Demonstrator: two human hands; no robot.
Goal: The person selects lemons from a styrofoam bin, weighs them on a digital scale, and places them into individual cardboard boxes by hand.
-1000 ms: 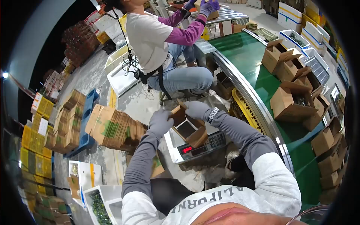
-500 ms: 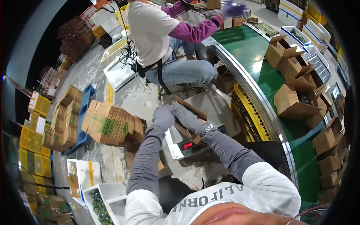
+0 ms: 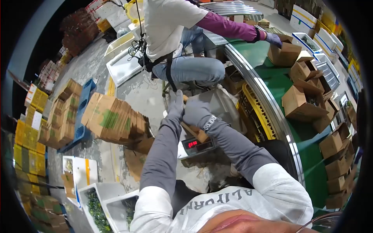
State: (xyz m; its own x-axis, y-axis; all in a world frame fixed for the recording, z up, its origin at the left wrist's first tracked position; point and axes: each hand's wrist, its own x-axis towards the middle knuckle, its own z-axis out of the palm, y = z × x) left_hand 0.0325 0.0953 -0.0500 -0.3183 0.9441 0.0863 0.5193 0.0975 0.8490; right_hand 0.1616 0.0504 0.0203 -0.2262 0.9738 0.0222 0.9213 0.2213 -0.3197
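Observation:
My left hand (image 3: 176,105), in a grey glove, is at the left side of a small cardboard box (image 3: 197,133) on the scale. Its fingers point up and lie close together, and what they hold is hidden. My right hand (image 3: 196,113), also gloved, bends over the top of the same box, its fingertips out of sight. Below the hands, the scale (image 3: 199,149) shows red digits on its display. A grey plastic tray or lid (image 3: 225,103) lies beyond and to the right of the box.
A co-worker (image 3: 171,39) sits ahead, one gloved hand at a box on the green conveyor (image 3: 268,79). Several open boxes (image 3: 303,101) line it. Flattened cartons (image 3: 112,118) stand left; a yellow crate (image 3: 258,112) is right. White foam boxes (image 3: 89,171) sit lower left.
My left hand has moved right and up, my right hand has turned over the box. The scale's digits differ. The co-worker's arm now reaches right to a conveyor box.

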